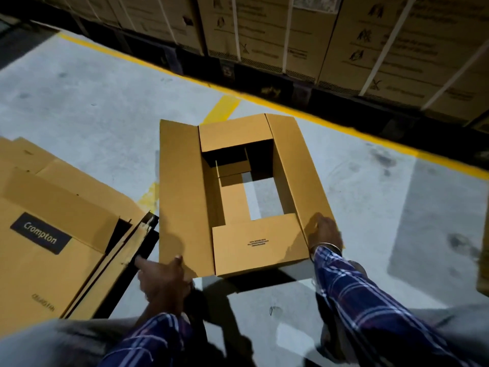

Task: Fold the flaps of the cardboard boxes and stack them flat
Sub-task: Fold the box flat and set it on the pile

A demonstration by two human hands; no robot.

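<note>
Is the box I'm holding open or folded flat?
Open: the box has its four flaps spread, and floor shows through it.

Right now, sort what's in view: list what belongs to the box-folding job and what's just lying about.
Part of the job:
- open cardboard box on the floor, flaps spread
- left hand on its left flap
- right hand on its right flap
- flattened boxes piled to the left

Just there:
- strapped cartons stacked behind
- yellow floor line

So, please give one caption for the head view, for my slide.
Both hands, left hand and right hand, hold an open cardboard box beside flattened boxes.
</note>
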